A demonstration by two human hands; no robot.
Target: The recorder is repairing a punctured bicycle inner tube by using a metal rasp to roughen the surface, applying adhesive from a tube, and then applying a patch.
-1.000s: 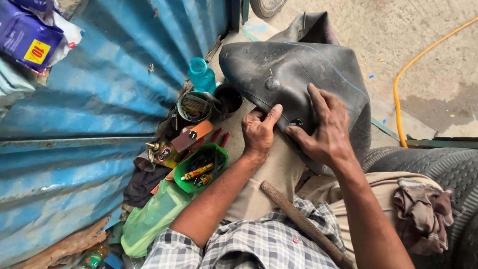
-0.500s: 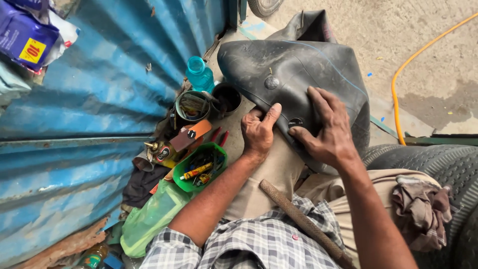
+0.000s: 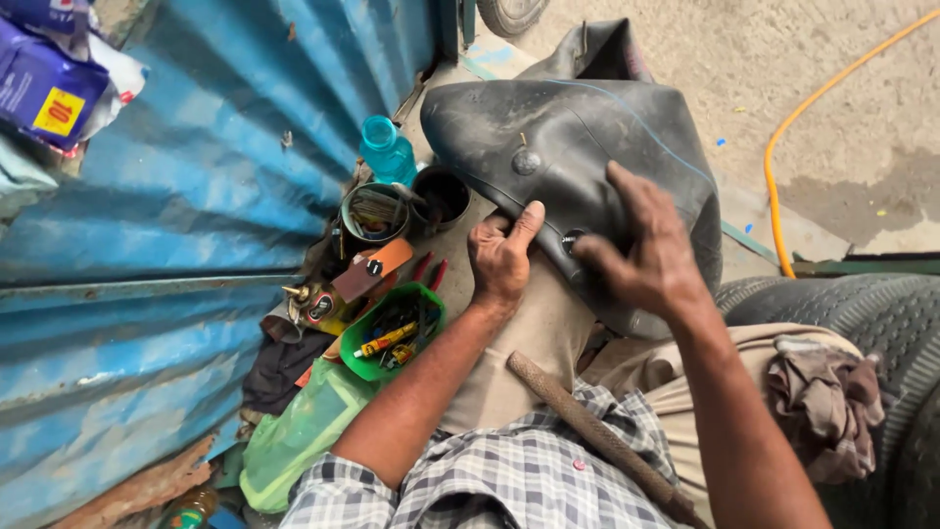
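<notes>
A large black rubber inner tube [image 3: 587, 127] lies folded over my knee. My left hand [image 3: 501, 255] clamps its near edge, thumb up on the rubber. My right hand [image 3: 641, 250] rests on the tube with fingers spread, fingertips beside a small round patch spot [image 3: 571, 238]. A valve stub [image 3: 526, 160] sticks up farther along the tube. A rusty metal rasp [image 3: 597, 436] lies across my lap.
A green tub of small tools [image 3: 392, 328], a round tin [image 3: 374, 211], a dark cup [image 3: 443, 193] and a teal bottle [image 3: 387, 149] sit beside a blue corrugated wall [image 3: 196, 196]. A tyre [image 3: 842, 304] with a rag [image 3: 822, 402] is at right; an orange hose [image 3: 783, 147] crosses the ground.
My right hand has lifted its palm slightly and drawn its fingers toward the spot on the tube. My left hand keeps the same hold.
</notes>
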